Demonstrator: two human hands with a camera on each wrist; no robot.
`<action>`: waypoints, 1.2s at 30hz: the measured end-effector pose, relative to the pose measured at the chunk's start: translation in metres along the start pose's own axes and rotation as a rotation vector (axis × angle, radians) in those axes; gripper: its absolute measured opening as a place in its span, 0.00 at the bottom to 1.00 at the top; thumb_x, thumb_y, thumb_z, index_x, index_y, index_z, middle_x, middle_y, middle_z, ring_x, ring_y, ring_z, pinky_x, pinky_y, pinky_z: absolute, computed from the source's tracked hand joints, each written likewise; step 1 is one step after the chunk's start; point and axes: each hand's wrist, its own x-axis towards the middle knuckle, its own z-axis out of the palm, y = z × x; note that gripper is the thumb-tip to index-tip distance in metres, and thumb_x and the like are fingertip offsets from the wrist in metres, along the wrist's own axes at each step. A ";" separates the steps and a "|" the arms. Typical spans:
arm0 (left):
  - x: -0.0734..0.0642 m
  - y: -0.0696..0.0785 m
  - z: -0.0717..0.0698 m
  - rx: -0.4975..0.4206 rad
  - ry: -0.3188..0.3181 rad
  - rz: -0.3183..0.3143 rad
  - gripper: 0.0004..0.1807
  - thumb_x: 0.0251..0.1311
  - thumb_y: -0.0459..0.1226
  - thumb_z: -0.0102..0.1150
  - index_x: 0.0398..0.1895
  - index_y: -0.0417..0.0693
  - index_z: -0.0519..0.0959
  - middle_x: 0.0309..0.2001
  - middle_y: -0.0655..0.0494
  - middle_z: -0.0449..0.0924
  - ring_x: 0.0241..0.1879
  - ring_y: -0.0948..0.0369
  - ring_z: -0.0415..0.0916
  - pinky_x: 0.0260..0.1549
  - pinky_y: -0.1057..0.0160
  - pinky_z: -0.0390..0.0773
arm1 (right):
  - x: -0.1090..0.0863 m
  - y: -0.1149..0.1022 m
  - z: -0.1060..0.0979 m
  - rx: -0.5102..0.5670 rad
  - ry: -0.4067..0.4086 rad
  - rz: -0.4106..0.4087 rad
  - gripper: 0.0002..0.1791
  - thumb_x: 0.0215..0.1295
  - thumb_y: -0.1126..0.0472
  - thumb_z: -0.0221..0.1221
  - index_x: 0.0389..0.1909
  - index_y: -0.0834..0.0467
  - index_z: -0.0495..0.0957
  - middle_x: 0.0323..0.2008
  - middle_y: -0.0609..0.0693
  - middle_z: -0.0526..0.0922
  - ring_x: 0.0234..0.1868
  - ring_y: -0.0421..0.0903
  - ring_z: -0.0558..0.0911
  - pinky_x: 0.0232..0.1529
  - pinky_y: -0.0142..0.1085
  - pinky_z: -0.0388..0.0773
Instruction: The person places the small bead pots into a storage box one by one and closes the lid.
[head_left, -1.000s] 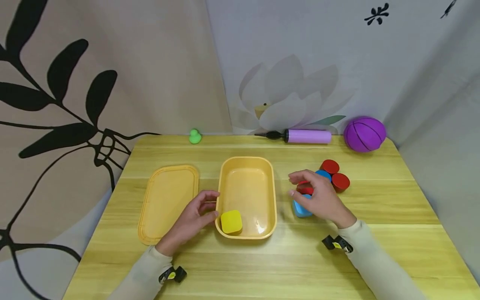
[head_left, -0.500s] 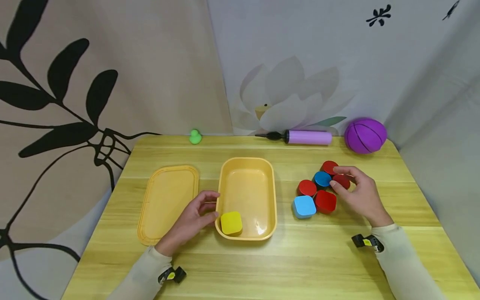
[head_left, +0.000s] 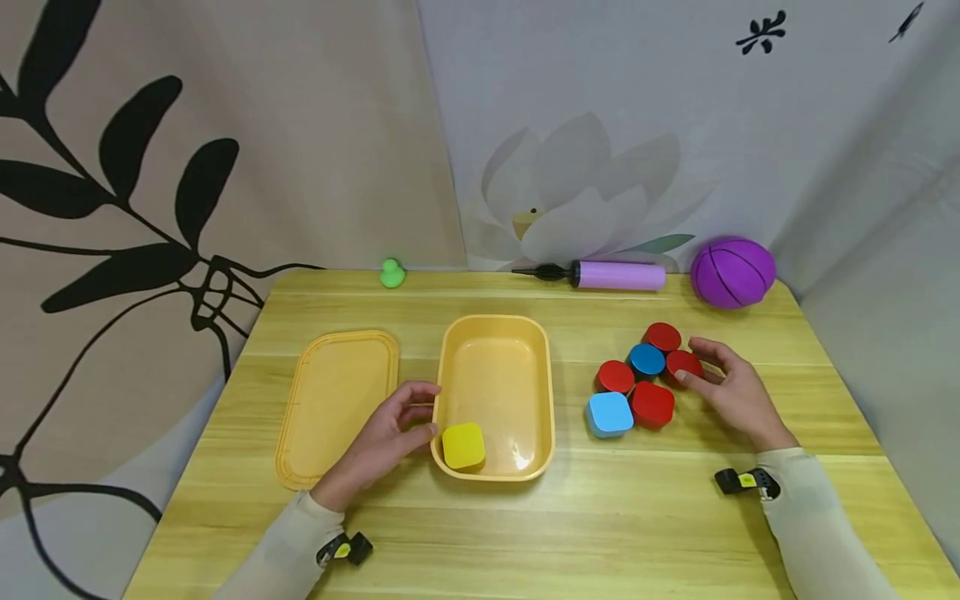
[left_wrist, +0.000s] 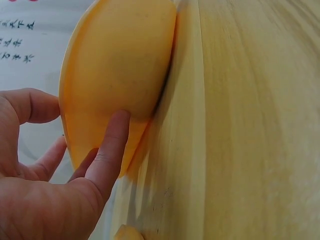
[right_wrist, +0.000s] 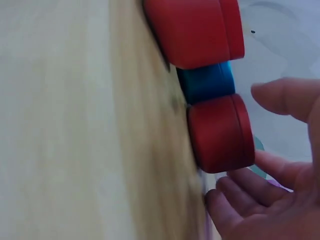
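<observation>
A yellow-orange plastic tub (head_left: 495, 367) stands on the table with a small yellow rounded-square box (head_left: 463, 446) in its near left corner. My left hand (head_left: 386, 433) rests against the tub's left side; in the left wrist view the thumb touches its wall and the fingers lie at the rim (left_wrist: 67, 75). To the right, my right hand (head_left: 738, 396) is beside a red round lidded box (head_left: 684, 367), its thumb and fingers spread about it. The right wrist view shows the thumb apart from this red box (right_wrist: 220, 135); whether a finger touches it I cannot tell.
Close by are a blue round box (head_left: 647, 360), two red round boxes (head_left: 615, 377), a red squarish box (head_left: 652, 405) and a light blue one (head_left: 609, 414). A flat yellow-orange lid (head_left: 341, 400) lies left. Along the back: green figure (head_left: 392, 273), purple pump (head_left: 618, 275), purple ball (head_left: 732, 272).
My right hand has moved right, from above the light blue and red boxes to the rightmost red round box. The left hand and the tub have stayed in place.
</observation>
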 end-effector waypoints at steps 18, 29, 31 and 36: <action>0.000 0.000 0.000 0.008 -0.001 0.014 0.29 0.70 0.31 0.63 0.72 0.44 0.69 0.70 0.37 0.69 0.66 0.42 0.72 0.48 0.60 0.87 | 0.005 0.004 0.001 -0.034 -0.110 0.067 0.43 0.73 0.45 0.66 0.80 0.59 0.62 0.75 0.67 0.69 0.72 0.71 0.72 0.50 0.12 0.70; 0.000 -0.001 0.000 -0.001 -0.009 0.021 0.29 0.70 0.31 0.63 0.72 0.42 0.68 0.70 0.37 0.69 0.66 0.41 0.72 0.48 0.59 0.88 | -0.003 -0.010 -0.008 -0.064 -0.030 0.021 0.41 0.73 0.46 0.67 0.78 0.61 0.65 0.69 0.63 0.73 0.62 0.53 0.75 0.47 0.12 0.73; -0.001 -0.001 -0.001 0.001 -0.008 0.022 0.29 0.70 0.32 0.63 0.72 0.42 0.68 0.70 0.36 0.69 0.66 0.41 0.72 0.48 0.59 0.88 | -0.005 -0.017 -0.010 -0.052 -0.039 0.024 0.42 0.72 0.45 0.67 0.79 0.60 0.65 0.68 0.63 0.73 0.62 0.57 0.77 0.46 0.14 0.76; 0.000 -0.001 0.000 -0.006 -0.013 0.023 0.29 0.70 0.31 0.63 0.72 0.43 0.68 0.70 0.36 0.69 0.66 0.40 0.72 0.48 0.59 0.88 | -0.010 -0.033 -0.011 -0.032 -0.069 0.014 0.41 0.72 0.46 0.67 0.80 0.57 0.64 0.70 0.62 0.73 0.61 0.63 0.80 0.44 0.21 0.82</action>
